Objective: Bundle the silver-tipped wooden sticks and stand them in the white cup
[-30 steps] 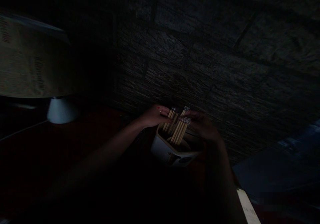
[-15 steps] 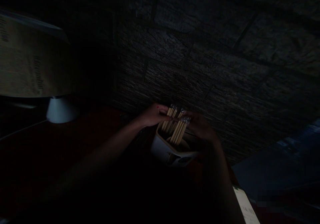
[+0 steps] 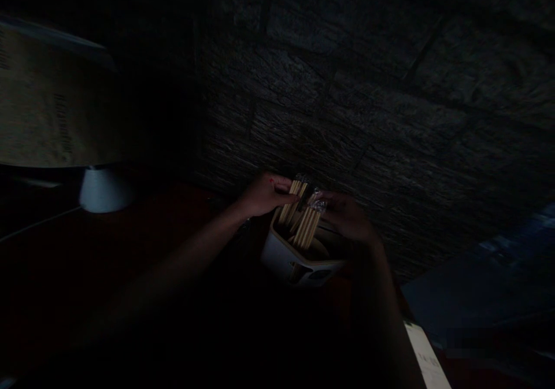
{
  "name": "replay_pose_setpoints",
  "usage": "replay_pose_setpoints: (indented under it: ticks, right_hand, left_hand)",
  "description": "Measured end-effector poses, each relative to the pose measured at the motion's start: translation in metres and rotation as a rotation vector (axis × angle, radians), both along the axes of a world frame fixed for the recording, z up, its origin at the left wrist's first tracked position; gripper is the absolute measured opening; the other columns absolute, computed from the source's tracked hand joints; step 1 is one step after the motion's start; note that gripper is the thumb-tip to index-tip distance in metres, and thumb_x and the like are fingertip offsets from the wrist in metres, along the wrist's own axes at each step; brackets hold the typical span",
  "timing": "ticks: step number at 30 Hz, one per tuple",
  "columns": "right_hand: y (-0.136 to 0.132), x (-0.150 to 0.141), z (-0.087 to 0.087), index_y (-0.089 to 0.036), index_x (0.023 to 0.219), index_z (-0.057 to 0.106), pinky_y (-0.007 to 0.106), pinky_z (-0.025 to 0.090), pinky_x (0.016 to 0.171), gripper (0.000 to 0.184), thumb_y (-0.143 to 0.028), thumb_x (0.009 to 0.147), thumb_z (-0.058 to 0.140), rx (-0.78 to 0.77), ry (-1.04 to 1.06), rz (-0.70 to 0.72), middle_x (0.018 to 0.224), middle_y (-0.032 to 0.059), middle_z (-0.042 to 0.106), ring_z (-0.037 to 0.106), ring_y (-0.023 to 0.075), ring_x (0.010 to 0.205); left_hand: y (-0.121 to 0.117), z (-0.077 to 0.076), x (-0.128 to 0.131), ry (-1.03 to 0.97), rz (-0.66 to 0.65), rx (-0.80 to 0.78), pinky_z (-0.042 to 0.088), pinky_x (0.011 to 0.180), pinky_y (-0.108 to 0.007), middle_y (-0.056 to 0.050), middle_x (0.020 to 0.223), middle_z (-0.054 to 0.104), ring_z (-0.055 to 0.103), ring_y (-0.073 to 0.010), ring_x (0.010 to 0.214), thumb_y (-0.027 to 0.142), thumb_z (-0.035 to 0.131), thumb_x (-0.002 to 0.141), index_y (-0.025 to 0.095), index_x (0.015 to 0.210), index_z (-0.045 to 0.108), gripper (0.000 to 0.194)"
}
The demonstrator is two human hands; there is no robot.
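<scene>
In the dim head view, several wrapped chopsticks [image 3: 307, 229] stand in a pale holder [image 3: 280, 256] with rounded corners and cut-out shapes in its front. Clear wrapping bunches at their top ends. My left hand [image 3: 264, 195] pinches the left bundle near its top, thumb in front. On the other side, my right hand [image 3: 347, 215] has its fingers at the top of the right bundle, partly lost in shadow. The lower ends of both bundles are inside the holder.
A lamp with a printed shade [image 3: 43, 100] and a white cone base [image 3: 102, 191] stands at left. Behind the holder rises a stone-block wall [image 3: 303, 88]. A lit phone-like screen [image 3: 427, 354] lies at lower right, on or near the dark reddish tabletop [image 3: 173, 221].
Both hands and the tops of the chopstick bundles have shifted slightly. The left bundle sits a little higher, and a dark gap between the bundles shows more. The holder stays in place.
</scene>
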State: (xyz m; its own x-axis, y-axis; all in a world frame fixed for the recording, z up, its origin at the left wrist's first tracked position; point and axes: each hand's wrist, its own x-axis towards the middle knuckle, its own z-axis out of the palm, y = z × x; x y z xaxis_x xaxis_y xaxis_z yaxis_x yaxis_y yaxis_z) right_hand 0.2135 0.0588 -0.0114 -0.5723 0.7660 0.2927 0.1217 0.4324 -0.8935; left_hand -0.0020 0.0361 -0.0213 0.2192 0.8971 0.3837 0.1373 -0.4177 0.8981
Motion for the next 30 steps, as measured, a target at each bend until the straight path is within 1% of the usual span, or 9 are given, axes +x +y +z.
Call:
replay_pose_setpoints:
  ticks: [3,6,9,12,14,18,24,27,30]
  right_hand:
    - [0.003,-0.002,-0.004,-0.019,0.086,0.069,0.031,0.047,0.082,0.027,-0.036,0.067,0.077,-0.011,0.023,-0.022,0.086,0.0032,0.07,0.063,0.0179,0.083]
    - [0.005,-0.003,-0.005,-0.02,0.086,0.067,0.03,0.048,0.077,0.03,-0.035,0.063,0.078,0.015,0.038,-0.068,0.082,0.0025,0.07,0.063,0.0174,0.078]
    - [0.006,-0.005,-0.005,-0.019,0.087,0.068,0.031,0.048,0.077,0.027,-0.035,0.066,0.075,0.078,0.008,-0.089,0.084,0.0036,0.071,0.065,0.0189,0.079]
    - [0.005,-0.005,-0.003,-0.018,0.089,0.071,0.034,0.049,0.081,0.021,-0.032,0.073,0.069,0.158,-0.116,-0.115,0.092,0.0056,0.074,0.066,0.0213,0.084]
    - [0.004,-0.004,-0.002,-0.019,0.092,0.073,0.035,0.049,0.083,0.021,-0.03,0.075,0.068,0.176,-0.179,-0.107,0.095,0.0051,0.074,0.067,0.0223,0.086]
    - [0.002,-0.001,-0.001,-0.021,0.098,0.075,0.035,0.052,0.081,0.026,-0.032,0.075,0.07,0.134,-0.205,-0.039,0.094,0.003,0.075,0.069,0.0239,0.088]
    - [0.0,0.0,0.001,-0.021,0.097,0.076,0.038,0.052,0.085,0.028,-0.037,0.074,0.072,0.098,-0.209,-0.024,0.09,0.003,0.076,0.069,0.0272,0.094]
    - [-0.001,0.003,0.004,-0.02,0.095,0.077,0.04,0.052,0.086,0.031,-0.04,0.071,0.074,0.08,-0.217,-0.002,0.09,0.0036,0.076,0.069,0.0279,0.091]
    - [0.001,0.007,0.004,-0.02,0.1,0.075,0.04,0.05,0.089,0.034,-0.041,0.074,0.073,0.07,-0.205,0.024,0.096,0.0043,0.075,0.068,0.0267,0.095]
  left_hand:
    - [-0.002,-0.001,0.004,0.031,-0.01,-0.033,0.05,0.07,-0.025,-0.007,0.09,0.076,0.068,-0.0186,0.082,0.021,0.07,0.071,0.011,0.097,0.072,0.028]
    - [-0.003,-0.002,0.007,0.037,-0.046,-0.075,0.046,0.059,-0.023,-0.008,0.091,0.075,0.068,-0.0179,0.076,0.025,0.071,0.07,0.011,0.099,0.072,0.033]
    - [-0.002,-0.003,0.007,0.021,-0.041,-0.064,0.049,0.066,-0.025,-0.008,0.091,0.076,0.068,-0.0188,0.08,0.025,0.073,0.068,0.011,0.095,0.072,0.031]
    - [0.0,-0.005,0.007,0.012,-0.013,-0.055,0.05,0.078,-0.028,-0.007,0.091,0.076,0.069,-0.0199,0.086,0.023,0.073,0.068,0.012,0.092,0.073,0.027]
    - [0.003,-0.006,0.005,0.025,-0.028,-0.053,0.05,0.081,-0.03,-0.007,0.092,0.076,0.069,-0.0205,0.088,0.022,0.072,0.068,0.012,0.092,0.073,0.026]
    - [0.009,-0.011,0.0,0.041,-0.079,-0.074,0.05,0.084,-0.032,-0.007,0.09,0.076,0.069,-0.0208,0.089,0.021,0.072,0.068,0.013,0.092,0.073,0.025]
    - [0.015,-0.018,-0.003,0.014,-0.177,-0.099,0.049,0.086,-0.032,-0.006,0.093,0.076,0.069,-0.0197,0.089,0.023,0.074,0.067,0.014,0.095,0.073,0.029]
    - [0.015,-0.017,-0.002,0.02,-0.154,-0.114,0.049,0.083,-0.031,-0.007,0.092,0.076,0.069,-0.0196,0.087,0.024,0.074,0.068,0.013,0.095,0.073,0.03]
    - [0.014,-0.016,-0.002,0.028,-0.116,-0.101,0.049,0.083,-0.032,-0.008,0.092,0.075,0.069,-0.0192,0.084,0.022,0.074,0.067,0.011,0.093,0.073,0.029]
